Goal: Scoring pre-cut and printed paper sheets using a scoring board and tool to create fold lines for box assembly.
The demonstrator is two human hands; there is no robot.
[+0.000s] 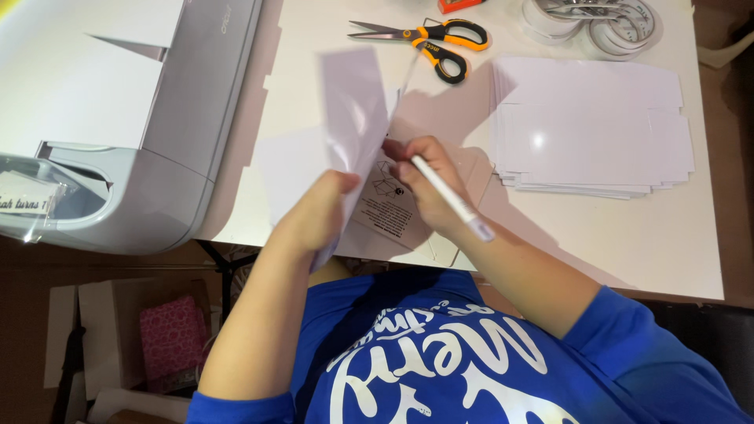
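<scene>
Above the flat white card sheet with black printed markings (386,206), my left hand (318,208) pinches a thin white die-cut card panel (355,126), fingers closed on its lower edge. Panel stands nearly upright, long axis running away from me toward the orange-and-black scissors (437,43). My right hand (424,177), just right of the panel, is closed around a slim white pen-shaped tool (452,198); its fingertips touch the panel's right edge. Left hand carries the panel. Right of the printed sheet lies a stack of flat white card blanks (593,129).

White table (667,243); on it scissors (440,43), card stack (589,133), tape rolls (597,23), grey cutting machine (157,118)
</scene>
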